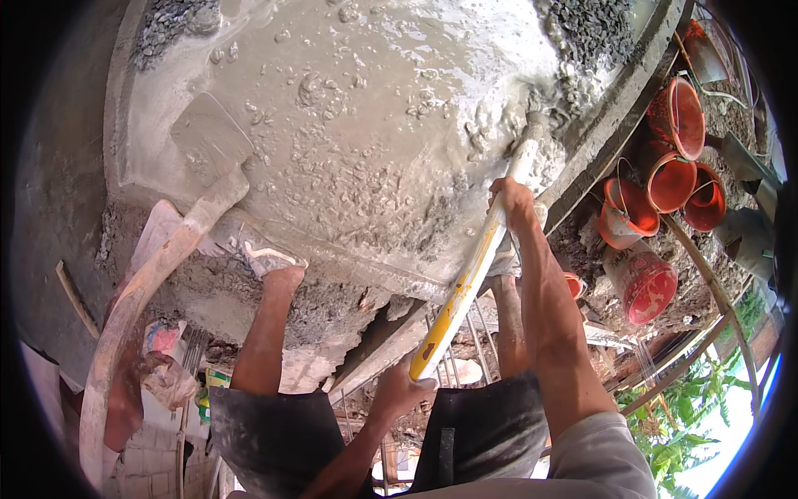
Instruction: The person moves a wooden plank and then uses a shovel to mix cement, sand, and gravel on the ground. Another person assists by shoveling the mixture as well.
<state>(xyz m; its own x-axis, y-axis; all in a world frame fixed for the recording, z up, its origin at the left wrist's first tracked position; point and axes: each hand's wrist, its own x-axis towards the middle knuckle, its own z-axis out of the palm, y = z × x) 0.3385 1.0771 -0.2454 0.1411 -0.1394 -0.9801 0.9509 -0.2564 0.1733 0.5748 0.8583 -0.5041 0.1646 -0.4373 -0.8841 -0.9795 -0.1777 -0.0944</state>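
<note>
Both my hands grip the white and yellow handle [464, 290] of a long tool. My left hand [402, 387] is around its near end. My right hand [514, 198] holds it farther forward, close to the socket. The tool's head is sunk in wet concrete [349, 143] and hidden, beside a heap of grey gravel [592, 31]. At the left, a shovel blade [212, 134] coated in grey mix lies in the concrete. Its wooden handle [146, 287] looks curved and runs to the lower left.
Several orange buckets [629, 215] stand or lie at the right, with a red-bottomed bucket [642, 284] tipped among them. A raised edge [614, 118] borders the mix. Another person's leg [121, 405] is partly behind the wooden handle. Thin metal rods [480, 337] stick out between my legs.
</note>
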